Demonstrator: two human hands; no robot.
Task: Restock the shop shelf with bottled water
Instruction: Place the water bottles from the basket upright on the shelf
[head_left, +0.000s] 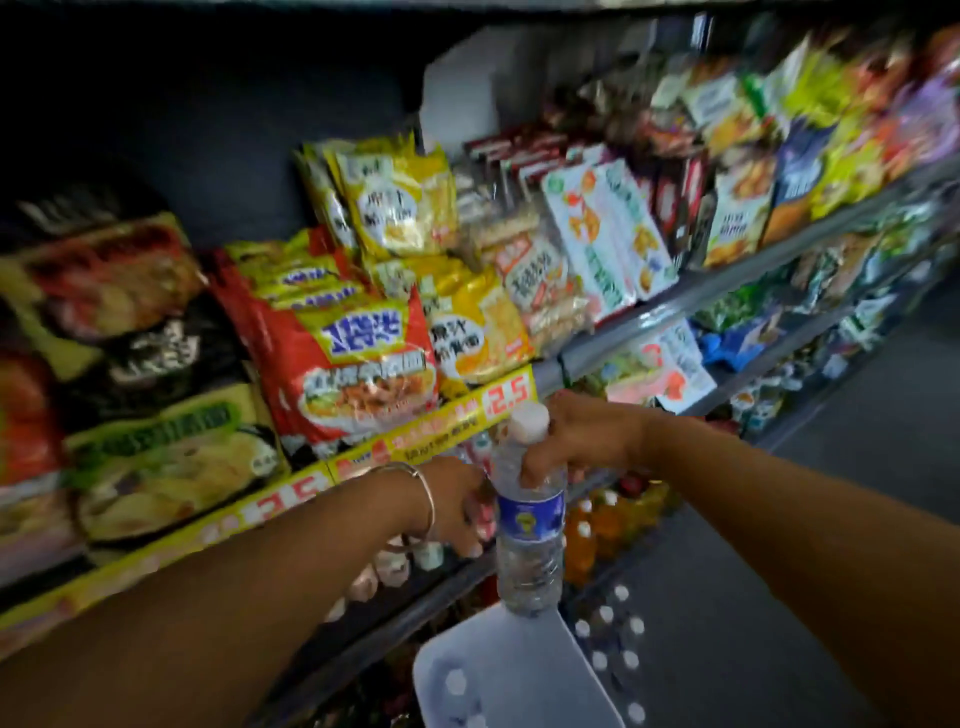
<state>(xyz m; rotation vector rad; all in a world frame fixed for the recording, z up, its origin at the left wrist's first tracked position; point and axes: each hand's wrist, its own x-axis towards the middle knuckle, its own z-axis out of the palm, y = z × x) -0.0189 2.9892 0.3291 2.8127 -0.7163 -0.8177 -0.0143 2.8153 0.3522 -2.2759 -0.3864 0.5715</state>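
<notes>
**shelfwatcher:** Two shelves fill most of the view. The upper shelf (675, 306) runs from about 8 o'clock up to 2 o'clock, packed with instant noodle packs (353, 358) and snack bags (737, 208); yellow price strips (426, 431) reading 2.5 sit along its front edge. The lower shelf (415, 613) below it holds rows of small capped drinks (395, 564), with orange drink bottles (592, 530) just right of centre.

**aisle9:** And the water?

**shelfwatcher:** Dead centre, upright. The water bottle (530, 525) has a blue label and white cap and hangs over a white basket (519, 675) at 6 o'clock. More white caps (618, 639) show at 5 o'clock, too blurry to say much.

**aisle9:** Hands?

**shelfwatcher:** The right hand (576, 441) comes in from 4 o'clock and pinches the bottle's shoulder, thumb at the front. The left hand (457, 499), bangle (423, 499) on the wrist, comes from 8 o'clock with fingers curled down among the capped drinks, just beside the water bottle. Can't tell whether it's gripping one.
</notes>
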